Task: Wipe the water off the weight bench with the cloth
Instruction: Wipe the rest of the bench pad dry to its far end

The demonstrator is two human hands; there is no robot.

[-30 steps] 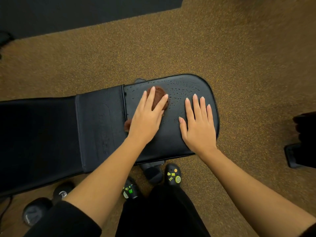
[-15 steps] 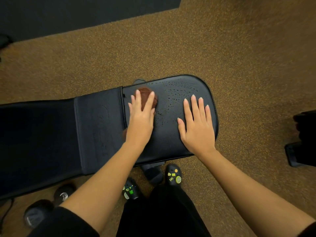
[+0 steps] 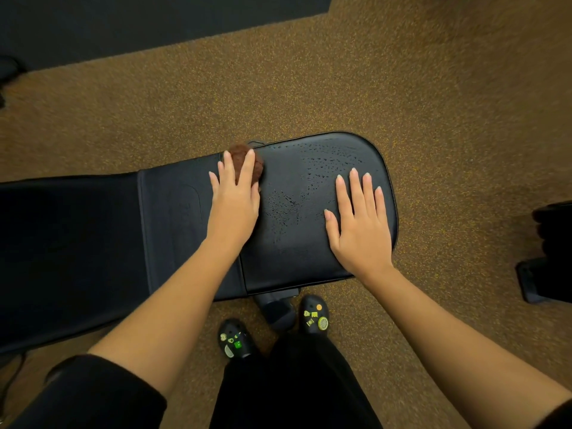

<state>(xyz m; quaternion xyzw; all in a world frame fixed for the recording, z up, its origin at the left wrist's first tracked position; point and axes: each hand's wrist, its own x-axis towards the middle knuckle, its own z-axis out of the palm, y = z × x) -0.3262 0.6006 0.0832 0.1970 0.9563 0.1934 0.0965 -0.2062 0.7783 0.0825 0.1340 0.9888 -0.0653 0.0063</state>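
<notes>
A black padded weight bench point(image 3: 173, 218) runs from the left edge to a rounded seat pad at the centre right. Water droplets point(image 3: 322, 168) bead across the seat's far and middle parts. A small brown cloth point(image 3: 240, 157) lies bunched at the seat's far left corner, by the seam between the pads. My left hand point(image 3: 233, 199) presses flat on the cloth, fingers spread over it. My right hand point(image 3: 360, 222) rests flat on the seat's right side, fingers apart, holding nothing.
Brown speckled flooring point(image 3: 402, 88) surrounds the bench, with a black mat point(image 3: 123, 23) at the far side. My two black shoes point(image 3: 314, 315) stand beside the bench's leg. A dark object point(image 3: 548, 258) sits at the right edge.
My left hand has slid the cloth leftward and away from me, from the seat's middle to its far left corner. My right hand has stayed put.
</notes>
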